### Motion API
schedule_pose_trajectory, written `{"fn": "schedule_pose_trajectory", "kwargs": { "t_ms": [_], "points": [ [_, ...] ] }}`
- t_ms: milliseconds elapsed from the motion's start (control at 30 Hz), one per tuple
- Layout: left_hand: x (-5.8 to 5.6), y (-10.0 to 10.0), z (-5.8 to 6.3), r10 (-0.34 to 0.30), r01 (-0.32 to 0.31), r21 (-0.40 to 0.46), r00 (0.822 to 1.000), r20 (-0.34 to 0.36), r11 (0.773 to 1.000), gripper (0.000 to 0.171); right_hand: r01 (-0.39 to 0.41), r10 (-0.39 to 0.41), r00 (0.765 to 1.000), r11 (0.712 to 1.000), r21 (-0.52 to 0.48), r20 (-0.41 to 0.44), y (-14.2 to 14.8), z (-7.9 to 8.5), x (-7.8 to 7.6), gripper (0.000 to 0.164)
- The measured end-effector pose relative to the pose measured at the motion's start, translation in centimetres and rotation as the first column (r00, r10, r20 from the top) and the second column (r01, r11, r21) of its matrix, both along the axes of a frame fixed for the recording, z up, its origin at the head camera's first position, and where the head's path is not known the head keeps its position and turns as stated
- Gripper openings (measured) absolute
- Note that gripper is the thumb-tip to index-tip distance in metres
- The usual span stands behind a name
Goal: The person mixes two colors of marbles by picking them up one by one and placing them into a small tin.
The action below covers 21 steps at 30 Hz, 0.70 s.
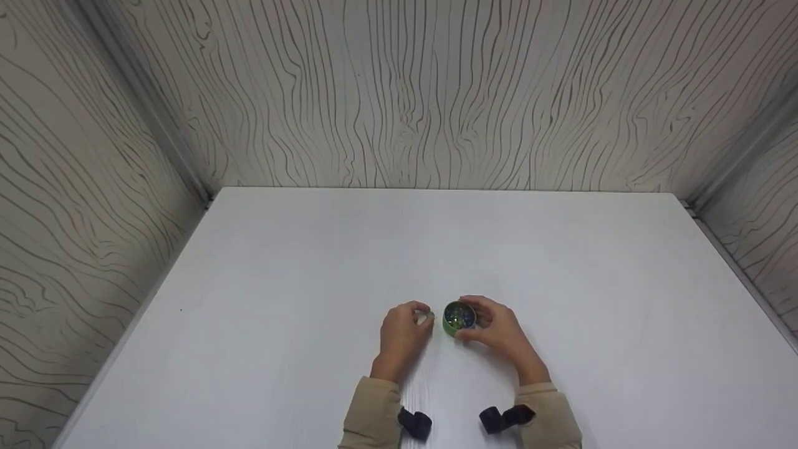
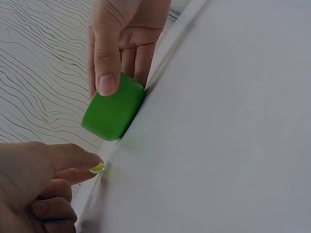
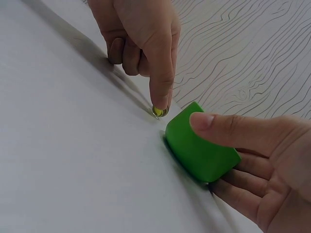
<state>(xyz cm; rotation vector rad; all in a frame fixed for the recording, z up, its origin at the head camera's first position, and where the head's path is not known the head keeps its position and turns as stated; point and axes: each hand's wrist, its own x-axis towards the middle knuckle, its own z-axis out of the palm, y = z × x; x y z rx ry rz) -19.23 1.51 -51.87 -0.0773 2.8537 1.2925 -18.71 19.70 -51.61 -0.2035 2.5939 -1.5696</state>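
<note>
My left hand (image 1: 401, 333) pinches a clear glass marble with a yellow-green core (image 2: 97, 168) between thumb and forefinger, low over the white tabletop. The other fingers of that hand are curled in, as the right wrist view shows. Just to the right is a small green cup (image 1: 449, 330), its round mouth facing up and its base close to the tabletop. Shiny marbles (image 1: 459, 316) in green and blue tones lie inside it. My right hand (image 1: 502, 327) grips the cup from the right, thumb on the near side and fingers around the far side.
The white table (image 1: 299, 262) spreads out around both hands. Panels with a wood-grain pattern (image 1: 405, 93) rise behind it and at both sides. Dark wrist cameras (image 1: 416, 425) are strapped over the tan sleeves (image 1: 372, 415).
</note>
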Motion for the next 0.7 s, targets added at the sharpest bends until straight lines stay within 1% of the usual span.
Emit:
{"fn": "schedule_pose_trajectory", "kwargs": {
  "t_ms": [133,400,567,700],
  "points": [
    [0.01,-0.09,0.00,-0.009,0.009,-0.008,1.000,-0.010,1.000,0.014,0.007,-0.007,1.000,1.000,0.002,-0.003,-0.04,0.09,0.08,0.066],
    [-0.03,-0.38,-0.12,-0.052,0.051,-0.017,0.995,-0.083,0.999,0.013,-0.004,0.004,1.000,1.000,-0.023,-0.015,-0.09,0.19,0.16,0.066],
    [-0.09,-0.48,-0.14,-0.056,0.054,-0.024,0.994,-0.094,0.998,0.012,0.004,-0.004,1.000,1.000,-0.015,-0.014,-0.13,0.17,0.20,0.065],
    [-0.07,-0.49,-0.02,-0.052,0.051,-0.010,0.996,-0.078,0.999,0.012,0.013,-0.013,1.000,1.000,-0.002,-0.012,-0.13,0.06,0.14,0.065]
  ]
}}
